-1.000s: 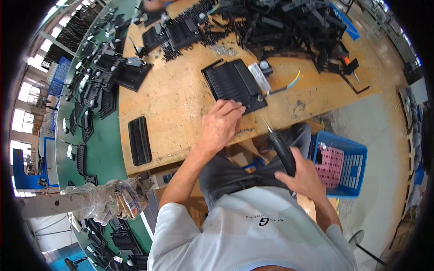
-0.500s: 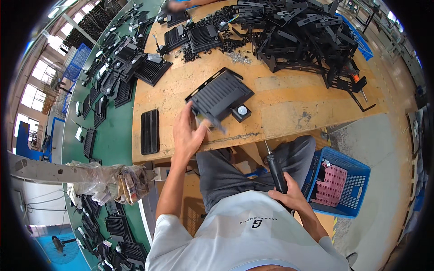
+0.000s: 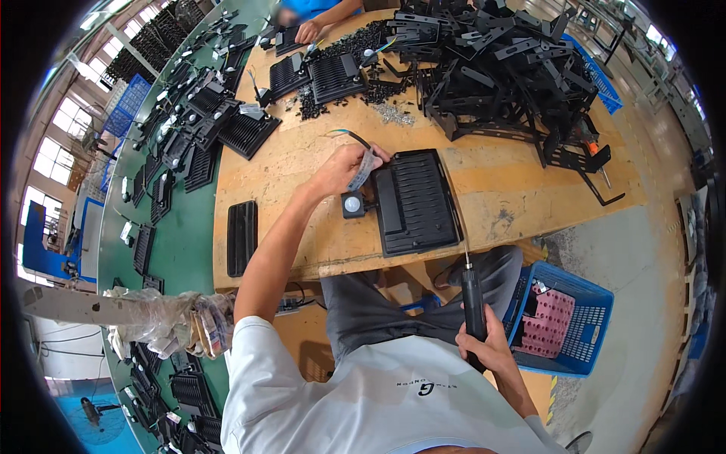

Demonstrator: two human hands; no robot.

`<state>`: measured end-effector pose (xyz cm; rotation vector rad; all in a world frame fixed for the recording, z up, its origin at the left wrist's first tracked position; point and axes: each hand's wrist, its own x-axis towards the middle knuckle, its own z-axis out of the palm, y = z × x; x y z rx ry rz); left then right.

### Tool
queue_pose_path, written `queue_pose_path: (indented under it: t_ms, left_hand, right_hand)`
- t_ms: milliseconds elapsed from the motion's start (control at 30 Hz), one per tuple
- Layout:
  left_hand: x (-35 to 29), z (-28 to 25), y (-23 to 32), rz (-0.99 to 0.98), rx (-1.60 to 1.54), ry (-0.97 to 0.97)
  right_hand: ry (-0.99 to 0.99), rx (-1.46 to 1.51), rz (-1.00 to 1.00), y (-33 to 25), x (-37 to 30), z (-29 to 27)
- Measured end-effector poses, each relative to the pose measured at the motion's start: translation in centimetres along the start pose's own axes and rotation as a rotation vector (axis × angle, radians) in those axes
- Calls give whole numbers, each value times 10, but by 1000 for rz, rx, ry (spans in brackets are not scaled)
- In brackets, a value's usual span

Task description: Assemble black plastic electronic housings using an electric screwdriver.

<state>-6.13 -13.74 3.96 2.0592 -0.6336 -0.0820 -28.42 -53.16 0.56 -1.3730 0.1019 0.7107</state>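
Observation:
A black ribbed floodlight [image 3: 412, 200] lies fins up near the front edge of the wooden bench. Its small square motion sensor [image 3: 353, 204] with a white dome juts out on the left. At the lamp's far left corner, my left hand [image 3: 340, 170] has its fingers closed around the black cable [image 3: 349, 135], whose coloured wire ends stick out leftward. A pale printed tag [image 3: 361, 170] hangs by those fingers. My right hand [image 3: 488, 340] grips a black electric screwdriver [image 3: 473, 299] upright below the bench edge, its long bit reaching up beside the lamp's right side.
A big heap of black metal brackets [image 3: 507, 68] fills the far right. Loose screws [image 3: 393, 113] and more floodlights [image 3: 333, 79] lie beyond, near a co-worker's hand [image 3: 308, 32]. A black strip-shaped tray [image 3: 242, 238] sits left. A blue crate [image 3: 597, 333] stands lower right.
The floodlight has turned, so its sensor now points left instead of right. My left hand has moved from its near edge to the cable. The screwdriver has shifted slightly right, its bit beside the lamp.

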Motion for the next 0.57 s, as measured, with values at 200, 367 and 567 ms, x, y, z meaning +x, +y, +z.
queue_pose_path:
  t_ms: [200, 367, 567]
  left_hand:
    - [48, -56, -24, 49, 183, 152]
    - [127, -22, -34, 130, 563, 213]
    - [159, -11, -66, -10, 755, 118]
  right_hand:
    - [8, 56, -48, -1, -2, 1]
    - [28, 68, -28, -7, 1, 4]
    - [41, -47, -35, -1, -2, -1]
